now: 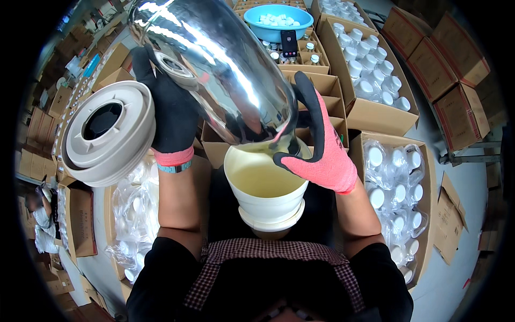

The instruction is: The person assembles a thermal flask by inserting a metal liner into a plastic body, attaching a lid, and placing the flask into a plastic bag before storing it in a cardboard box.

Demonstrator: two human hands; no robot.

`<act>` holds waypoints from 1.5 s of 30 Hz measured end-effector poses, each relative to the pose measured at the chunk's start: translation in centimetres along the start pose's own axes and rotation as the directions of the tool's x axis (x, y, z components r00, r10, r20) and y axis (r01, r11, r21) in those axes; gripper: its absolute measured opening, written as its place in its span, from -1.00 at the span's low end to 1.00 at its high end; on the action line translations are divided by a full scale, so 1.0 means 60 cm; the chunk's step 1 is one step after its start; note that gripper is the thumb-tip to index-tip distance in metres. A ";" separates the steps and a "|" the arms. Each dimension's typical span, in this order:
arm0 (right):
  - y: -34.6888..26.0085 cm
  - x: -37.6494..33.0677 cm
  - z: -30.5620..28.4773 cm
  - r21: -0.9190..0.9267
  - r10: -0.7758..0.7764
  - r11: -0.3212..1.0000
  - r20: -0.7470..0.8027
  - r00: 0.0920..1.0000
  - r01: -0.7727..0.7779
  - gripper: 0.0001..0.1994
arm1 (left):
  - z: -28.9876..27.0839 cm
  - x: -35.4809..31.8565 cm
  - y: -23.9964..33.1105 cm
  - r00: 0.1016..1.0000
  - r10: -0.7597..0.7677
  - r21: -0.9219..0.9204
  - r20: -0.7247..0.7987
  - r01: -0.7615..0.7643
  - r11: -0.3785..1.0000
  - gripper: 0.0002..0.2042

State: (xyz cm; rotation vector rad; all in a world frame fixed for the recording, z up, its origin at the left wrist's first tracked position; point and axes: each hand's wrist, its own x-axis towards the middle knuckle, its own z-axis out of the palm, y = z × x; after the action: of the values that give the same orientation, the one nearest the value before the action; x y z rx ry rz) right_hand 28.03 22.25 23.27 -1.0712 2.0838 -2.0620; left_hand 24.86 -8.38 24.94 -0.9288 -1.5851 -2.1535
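A large silvered glass flask liner [220, 64] is tilted, its narrow end low and over a cream plastic flask body [268, 201]. That body stands upright, mouth up, in front of my lap. My left hand [174, 110], in a black-coated pink glove, is closed against the liner's underside; its fingertips are partly hidden. A round grey plastic flask part [110, 134], with a threaded rim and a dark central hole, rests against the same hand; how it is held is hidden. My right hand [319, 142] curls thumb and fingers around the liner's narrow end, at the body's mouth.
Boxes of white-capped clear bottles stand on the right [370, 64] and nearer right [399, 214]. Ahead, a blue basin [279, 24] of white caps and a phone [288, 43] rest on a divided carton. Plastic-wrapped goods [134, 214] lie left. Another person [43, 214] is far left.
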 end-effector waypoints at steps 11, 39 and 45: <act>0.077 -0.056 -0.005 0.514 0.271 0.829 -0.026 0.962 -0.220 -0.35 | 0.068 -0.198 0.004 0.879 -0.469 0.596 0.089 0.330 0.732 -0.46; -0.039 0.053 -0.036 -0.207 0.323 0.939 0.259 0.910 -0.275 -0.51 | 0.072 -0.167 -0.006 0.849 0.294 0.647 -0.439 0.072 0.759 -0.70; -0.017 0.038 0.008 -0.012 -0.175 0.985 -0.068 0.982 0.175 -0.62 | 0.153 -0.087 0.006 0.970 0.203 0.653 -0.134 -0.068 0.755 -0.28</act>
State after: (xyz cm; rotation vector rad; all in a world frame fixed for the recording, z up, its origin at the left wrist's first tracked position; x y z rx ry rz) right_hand 26.98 20.90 25.14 -1.2438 2.0974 -2.2021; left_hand 31.83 -0.60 23.41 -0.5529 -1.8885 -1.3666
